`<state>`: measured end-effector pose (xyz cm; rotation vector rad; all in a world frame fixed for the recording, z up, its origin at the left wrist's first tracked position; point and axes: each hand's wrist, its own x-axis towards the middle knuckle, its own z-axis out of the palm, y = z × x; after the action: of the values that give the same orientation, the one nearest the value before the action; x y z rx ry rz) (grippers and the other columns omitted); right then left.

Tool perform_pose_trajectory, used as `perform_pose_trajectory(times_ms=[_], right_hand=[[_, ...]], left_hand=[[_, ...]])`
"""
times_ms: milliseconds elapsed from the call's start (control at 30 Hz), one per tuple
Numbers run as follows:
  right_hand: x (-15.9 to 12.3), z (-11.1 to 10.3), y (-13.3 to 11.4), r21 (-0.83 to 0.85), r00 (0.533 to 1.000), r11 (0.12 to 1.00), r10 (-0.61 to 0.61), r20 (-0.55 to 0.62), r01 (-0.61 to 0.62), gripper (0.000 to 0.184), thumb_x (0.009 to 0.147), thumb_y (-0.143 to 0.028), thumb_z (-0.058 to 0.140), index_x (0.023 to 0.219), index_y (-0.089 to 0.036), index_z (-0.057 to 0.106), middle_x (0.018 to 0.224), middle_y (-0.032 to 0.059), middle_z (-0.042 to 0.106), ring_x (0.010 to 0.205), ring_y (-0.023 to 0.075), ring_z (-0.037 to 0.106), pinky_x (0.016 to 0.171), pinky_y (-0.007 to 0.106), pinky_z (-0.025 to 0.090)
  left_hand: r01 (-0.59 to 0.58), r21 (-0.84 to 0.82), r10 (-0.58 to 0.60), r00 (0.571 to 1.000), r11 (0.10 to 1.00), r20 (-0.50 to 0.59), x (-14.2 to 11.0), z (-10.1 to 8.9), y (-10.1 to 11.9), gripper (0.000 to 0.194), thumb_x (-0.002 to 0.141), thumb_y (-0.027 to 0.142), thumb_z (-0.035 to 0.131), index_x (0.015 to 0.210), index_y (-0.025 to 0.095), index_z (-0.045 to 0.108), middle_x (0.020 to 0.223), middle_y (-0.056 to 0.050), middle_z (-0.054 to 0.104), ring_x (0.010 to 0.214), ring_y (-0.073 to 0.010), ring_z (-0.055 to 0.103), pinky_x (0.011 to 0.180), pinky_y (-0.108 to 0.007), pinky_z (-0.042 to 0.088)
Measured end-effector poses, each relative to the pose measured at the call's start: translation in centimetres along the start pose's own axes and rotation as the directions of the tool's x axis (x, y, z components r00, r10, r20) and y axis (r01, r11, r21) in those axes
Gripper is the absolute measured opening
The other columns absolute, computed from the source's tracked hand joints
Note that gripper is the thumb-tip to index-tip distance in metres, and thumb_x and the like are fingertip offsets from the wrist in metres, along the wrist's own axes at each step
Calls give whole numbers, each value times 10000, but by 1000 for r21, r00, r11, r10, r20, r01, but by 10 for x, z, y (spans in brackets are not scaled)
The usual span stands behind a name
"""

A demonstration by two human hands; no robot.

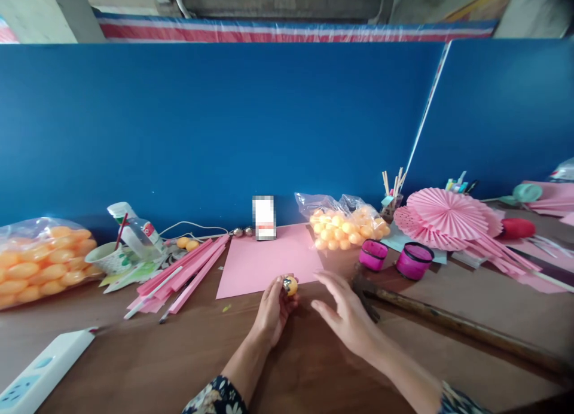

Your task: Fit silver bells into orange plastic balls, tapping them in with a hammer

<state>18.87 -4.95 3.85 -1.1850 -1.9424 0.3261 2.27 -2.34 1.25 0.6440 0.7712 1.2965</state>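
Two hands are working low over the brown table (134, 354): the left hand (271, 311) is pinching a small orange ball (290, 285) at its fingertips, just at the near edge of a pink sheet (264, 258), while the right hand (347, 315) is hovering beside it, fingers spread and holding nothing. Two clear bags are holding orange balls, one at far left (40, 258), one behind the sheet (345, 222). Two magenta pots (394, 257) are sitting nearby.

No text can be read. The small white box (264, 218) at the far edge of the pink paper sheet (268, 259) is blurred out, and the label of the tipped bottle (137, 230) to the sheet's left is too small to make out.
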Motion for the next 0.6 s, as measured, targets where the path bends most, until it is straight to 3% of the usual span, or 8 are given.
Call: perform_pose_trajectory(times_ms=[100,267,433,533,600], right_hand=[[-25,-41,25,-288,1000,958,-13,10,16,380,794,-282,494,1172,-248,480,1199,73,512,1111,249,461,946,421,384],[-63,-89,83,-687,995,726,95,33,-47,445,774,-448,470,1110,-164,529,1072,123,593,952,285,561,769,425,469],[-74,-102,113,-788,985,612,91,149,63,403,796,-334,436,1150,-151,498,1108,124,573,951,279,559,755,405,464],[-69,-101,118,-822,978,565,119,172,76,322,782,-248,423,1055,-145,559,946,124,622,850,277,589,708,403,465],[-66,-99,115,-807,968,583,134,214,98,283,786,-245,410,993,-157,583,863,114,630,772,263,605,655,378,472]], left_hand=[[-43,43,43,999,998,12,0,0,-1,390,723,457,546,909,116,586,708,-31,590,418,-32,424,379,-164,302],[-124,140,122,992,982,20,-1,2,1,469,718,553,485,858,116,581,567,-7,549,349,-24,318,343,-164,183],[-148,140,148,989,979,16,-3,1,3,509,690,611,474,877,142,538,581,-3,545,395,-58,404,366,-170,247],[-156,110,156,988,982,8,-3,-1,3,507,698,622,450,847,145,534,566,12,513,405,-59,402,380,-174,268],[-153,92,155,988,984,-8,-2,-2,4,519,715,630,414,873,151,537,547,23,486,400,-57,388,380,-173,257]])
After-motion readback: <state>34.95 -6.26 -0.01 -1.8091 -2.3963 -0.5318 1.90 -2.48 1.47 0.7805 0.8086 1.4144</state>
